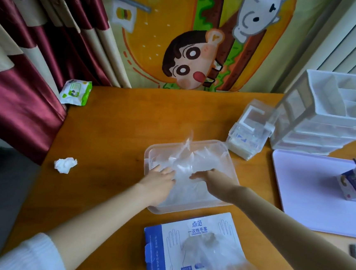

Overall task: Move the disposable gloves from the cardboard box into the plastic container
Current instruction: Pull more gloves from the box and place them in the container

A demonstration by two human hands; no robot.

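Note:
A clear plastic container (228, 158) sits mid-table with a pile of thin transparent gloves (183, 163) inside. My left hand (158, 182) lies on the pile at its left side, fingers straight. My right hand (210, 177) lies flat on the pile from the right, fingers stretched out. Close to me lies the flat white and blue cardboard glove box (163, 245). Another transparent glove (226, 266) sticks out of its opening and drapes towards the table's front edge.
A lilac tray (309, 202) with a small carton (355, 185) lies at the right. White drawer organiser (333, 118) and small clear box (248, 132) stand behind it. A crumpled tissue (65, 164) and a wipes pack (75, 92) are at the left edge.

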